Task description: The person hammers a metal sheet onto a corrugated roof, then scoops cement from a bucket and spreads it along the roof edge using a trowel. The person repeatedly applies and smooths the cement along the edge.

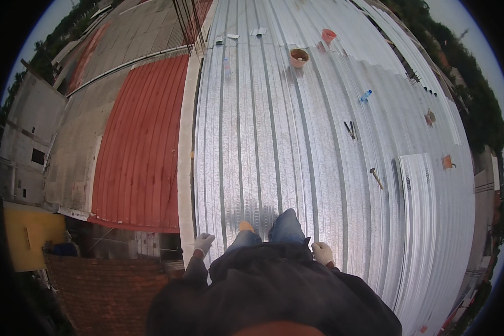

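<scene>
I stand on a ribbed, silvery metal roof point(257, 123), with one tan shoe point(246, 226) showing below my jeans. My left hand point(204, 243), in a pale glove, hangs beside my left leg near the roof's edge. Its fingers are curled in, and nothing shows in them. On the other side, my right hand point(322, 253) hangs by my hip in a similar glove, loosely closed with no object visible. Neither hand touches the roof. Ahead to the right lie a hammer point(377, 178) and a dark long-handled tool point(350, 130).
Stacked metal sheets point(417, 218) lie to my right. Farther off are a bucket point(298, 58), a smaller red bucket point(329, 35), a blue bottle point(365, 96) and a clear bottle point(227, 67). A concrete wall top point(186, 151) borders the left edge, beside a lower red roof point(143, 145).
</scene>
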A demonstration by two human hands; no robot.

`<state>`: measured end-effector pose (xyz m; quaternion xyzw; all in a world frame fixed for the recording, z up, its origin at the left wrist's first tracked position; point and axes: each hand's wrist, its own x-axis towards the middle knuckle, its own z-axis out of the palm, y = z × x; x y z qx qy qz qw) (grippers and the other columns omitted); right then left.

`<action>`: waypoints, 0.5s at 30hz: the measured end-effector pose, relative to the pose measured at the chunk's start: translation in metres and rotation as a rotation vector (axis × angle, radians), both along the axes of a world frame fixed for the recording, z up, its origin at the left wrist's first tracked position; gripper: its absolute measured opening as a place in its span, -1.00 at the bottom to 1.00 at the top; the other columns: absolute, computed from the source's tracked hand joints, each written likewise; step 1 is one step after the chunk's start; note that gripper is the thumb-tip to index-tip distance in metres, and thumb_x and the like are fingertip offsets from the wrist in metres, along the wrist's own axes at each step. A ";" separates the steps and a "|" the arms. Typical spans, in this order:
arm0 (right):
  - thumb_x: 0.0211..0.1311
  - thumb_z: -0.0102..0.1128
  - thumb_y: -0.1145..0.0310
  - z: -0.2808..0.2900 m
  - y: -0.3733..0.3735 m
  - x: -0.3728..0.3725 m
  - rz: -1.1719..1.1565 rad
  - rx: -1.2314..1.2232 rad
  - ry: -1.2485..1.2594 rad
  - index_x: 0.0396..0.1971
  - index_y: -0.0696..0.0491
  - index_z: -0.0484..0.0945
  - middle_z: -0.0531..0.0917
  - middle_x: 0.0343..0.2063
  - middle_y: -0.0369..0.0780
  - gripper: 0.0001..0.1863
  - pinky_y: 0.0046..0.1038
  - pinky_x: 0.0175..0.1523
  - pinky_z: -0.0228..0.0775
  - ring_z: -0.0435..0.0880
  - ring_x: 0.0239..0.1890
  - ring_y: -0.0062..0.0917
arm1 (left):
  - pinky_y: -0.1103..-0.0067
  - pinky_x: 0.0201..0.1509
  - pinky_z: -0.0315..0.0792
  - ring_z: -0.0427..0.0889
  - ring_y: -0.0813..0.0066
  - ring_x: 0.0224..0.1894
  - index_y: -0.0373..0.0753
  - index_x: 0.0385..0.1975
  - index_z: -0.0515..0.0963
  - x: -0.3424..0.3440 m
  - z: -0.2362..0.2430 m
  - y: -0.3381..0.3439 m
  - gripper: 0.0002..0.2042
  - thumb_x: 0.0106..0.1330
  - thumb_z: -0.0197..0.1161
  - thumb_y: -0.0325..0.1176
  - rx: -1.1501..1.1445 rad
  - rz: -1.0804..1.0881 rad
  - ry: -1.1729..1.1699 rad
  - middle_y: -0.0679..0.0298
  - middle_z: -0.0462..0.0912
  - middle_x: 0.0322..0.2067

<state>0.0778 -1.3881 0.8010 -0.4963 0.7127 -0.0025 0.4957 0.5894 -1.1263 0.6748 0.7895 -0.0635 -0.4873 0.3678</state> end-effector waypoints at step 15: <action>0.50 0.35 -0.05 -0.082 -0.220 0.006 0.225 0.117 0.206 0.18 0.15 0.84 0.90 0.03 0.06 -0.43 -0.16 0.34 0.62 0.87 0.17 -0.12 | 0.35 0.04 0.71 0.85 0.30 -0.13 -0.34 -0.01 0.85 0.039 -0.025 -0.281 -0.49 0.31 0.56 0.02 0.219 -0.110 -0.131 0.12 0.89 -0.22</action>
